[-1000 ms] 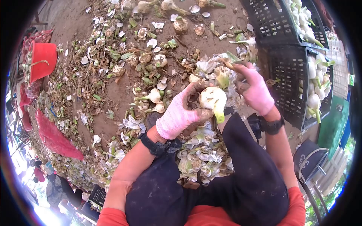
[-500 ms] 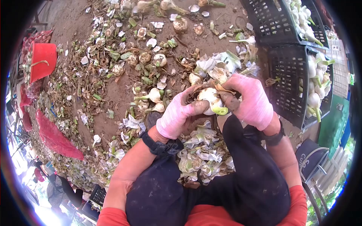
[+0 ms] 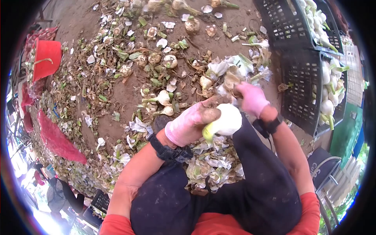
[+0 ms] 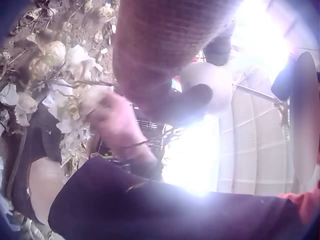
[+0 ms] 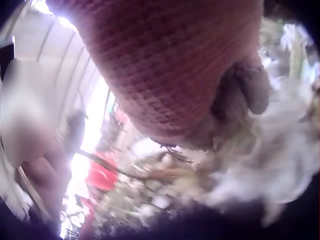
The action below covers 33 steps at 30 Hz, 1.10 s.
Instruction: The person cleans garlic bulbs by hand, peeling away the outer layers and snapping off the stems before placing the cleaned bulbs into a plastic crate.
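A white garlic bulb (image 3: 228, 118) with a short green stem is held in my gloved left hand (image 3: 186, 124), above my lap. Its outer surface looks clean and white, and the stem points down towards me. In the left wrist view, dirty fingertips press against the pale bulb (image 4: 217, 82). My gloved right hand (image 3: 252, 101) is apart from the bulb, beyond it on the right, at a heap of peeled skins. Its bent fingers pinch brownish garlic skin (image 3: 232, 80), blurred in the right wrist view. Both gloves are pink with soiled fingertips.
Two black crates (image 3: 301, 78) stand on the right, holding peeled garlic bulbs (image 3: 327, 103). Unpeeled bulbs (image 3: 162, 98) lie on the soil, among scattered skins and stem pieces. More skins (image 3: 215, 168) are piled between my legs. A red bucket (image 3: 47, 60) is at the far left.
My right hand came to the bulb, then moved away over the heap with skin. The bulb lost its brown-patched outer layer and turned, its stem now pointing left and towards me.
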Available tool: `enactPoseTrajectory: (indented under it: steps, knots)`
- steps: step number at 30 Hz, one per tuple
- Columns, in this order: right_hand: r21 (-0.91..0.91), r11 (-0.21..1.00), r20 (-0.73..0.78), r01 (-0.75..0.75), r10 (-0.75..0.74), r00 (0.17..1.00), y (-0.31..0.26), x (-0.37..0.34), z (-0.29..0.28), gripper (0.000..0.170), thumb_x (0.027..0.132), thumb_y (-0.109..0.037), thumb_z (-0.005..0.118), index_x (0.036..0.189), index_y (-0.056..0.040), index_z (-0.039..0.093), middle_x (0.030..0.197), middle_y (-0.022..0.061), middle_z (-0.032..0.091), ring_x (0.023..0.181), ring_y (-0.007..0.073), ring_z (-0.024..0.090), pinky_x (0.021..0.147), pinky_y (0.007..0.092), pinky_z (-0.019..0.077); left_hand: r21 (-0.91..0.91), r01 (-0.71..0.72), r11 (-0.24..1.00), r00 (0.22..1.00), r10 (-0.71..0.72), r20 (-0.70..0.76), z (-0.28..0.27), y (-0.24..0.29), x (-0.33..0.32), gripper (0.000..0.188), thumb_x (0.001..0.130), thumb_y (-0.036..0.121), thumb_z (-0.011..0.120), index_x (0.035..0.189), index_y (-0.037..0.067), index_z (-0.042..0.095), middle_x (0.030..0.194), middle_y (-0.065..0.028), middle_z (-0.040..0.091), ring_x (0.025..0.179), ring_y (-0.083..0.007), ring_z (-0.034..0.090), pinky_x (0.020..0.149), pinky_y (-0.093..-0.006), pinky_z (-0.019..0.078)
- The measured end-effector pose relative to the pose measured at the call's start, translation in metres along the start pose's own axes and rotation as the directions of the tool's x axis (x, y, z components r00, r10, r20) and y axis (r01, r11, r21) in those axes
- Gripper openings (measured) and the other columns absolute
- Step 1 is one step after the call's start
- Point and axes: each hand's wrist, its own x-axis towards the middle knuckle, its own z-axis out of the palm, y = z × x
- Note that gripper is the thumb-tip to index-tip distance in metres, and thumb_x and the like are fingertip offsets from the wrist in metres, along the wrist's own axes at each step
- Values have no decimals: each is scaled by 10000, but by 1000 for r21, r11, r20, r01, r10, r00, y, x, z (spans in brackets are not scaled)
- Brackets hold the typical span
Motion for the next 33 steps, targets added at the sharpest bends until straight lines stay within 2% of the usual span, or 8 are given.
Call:
enactPoseTrajectory:
  steps: [7, 9, 12, 20, 22, 24, 28, 33]
  knots:
    - [487, 852, -362, 193, -4, 932, -14, -46, -53, 311, 769, -19, 666, 1077, -64, 648, 1090, 138, 613, 909, 288, 633, 795, 365, 508, 99, -185, 978, 972, 197, -129, 4, -2, 12, 772, 747, 58, 719, 1428, 29, 356, 1239, -99, 571, 1133, -201, 579, 991, -347, 462]
    - [833, 547, 103, -85, -2, 995, -35, -58, -75, 502, 747, -12, 686, 1235, -47, 573, 1170, 150, 595, 923, 222, 628, 815, 333, 504, 201, -262, 944, 939, 297, -172, 4, -8, 17, 788, 740, 93, 791, 1400, 28, 366, 1225, -100, 569, 1095, -180, 585, 878, -306, 500]
    - [664, 637, -185, 393, -369, 911, -39, -43, -53, 569, 704, -22, 739, 1241, -16, 549, 1170, 120, 616, 983, 187, 621, 879, 344, 499, 432, -301, 850, 889, 414, -195, 3, -9, 19, 737, 768, 181, 820, 1355, 22, 403, 1189, -109, 582, 1051, -175, 603, 836, -300, 530]
    - [721, 624, -91, 302, -346, 934, -29, -47, -55, 484, 693, -38, 792, 1140, -18, 608, 1045, 102, 676, 1021, 255, 637, 897, 352, 506, 311, -171, 935, 849, 300, -435, -10, -4, 22, 266, 904, 211, 663, 1063, 7, 600, 921, -30, 656, 835, -124, 638, 787, -278, 524]
    - [881, 471, 82, -36, -77, 994, -15, -55, -65, 506, 725, -53, 770, 1195, -47, 584, 1132, 81, 648, 1072, 263, 615, 901, 385, 505, 543, 18, 840, 786, 323, -526, -28, 0, 18, 208, 903, 188, 662, 1018, 19, 620, 880, -14, 647, 771, -119, 619, 749, -284, 517]
    - [895, -410, -60, 174, 277, 959, 13, -77, -47, 547, 759, -74, 738, 1264, -49, 531, 1213, 82, 602, 1010, 226, 607, 856, 375, 507, 598, 27, 801, 819, 326, -473, -68, -19, 14, 183, 877, 156, 682, 998, 26, 639, 867, -31, 631, 760, -134, 605, 731, -284, 504]
    - [204, -951, -590, 233, 70, 804, 56, -81, -85, 312, 884, -144, 626, 1175, -70, 541, 1006, 37, 572, 828, 121, 514, 714, 296, 428, 912, 307, 271, 759, 509, -407, -78, -25, 5, 279, 759, 90, 670, 1038, 84, 659, 1002, -161, 615, 916, -360, 601, 825, -408, 489]
    - [570, -711, -506, 412, 92, 858, 56, -83, -65, 128, 927, -153, 578, 1016, -63, 558, 939, 25, 548, 803, 117, 509, 708, 300, 416, 972, 225, 72, 732, 646, -217, -62, -4, 29, 365, 760, 33, 645, 1113, 125, 653, 1093, -143, 609, 990, -326, 609, 871, -385, 500]
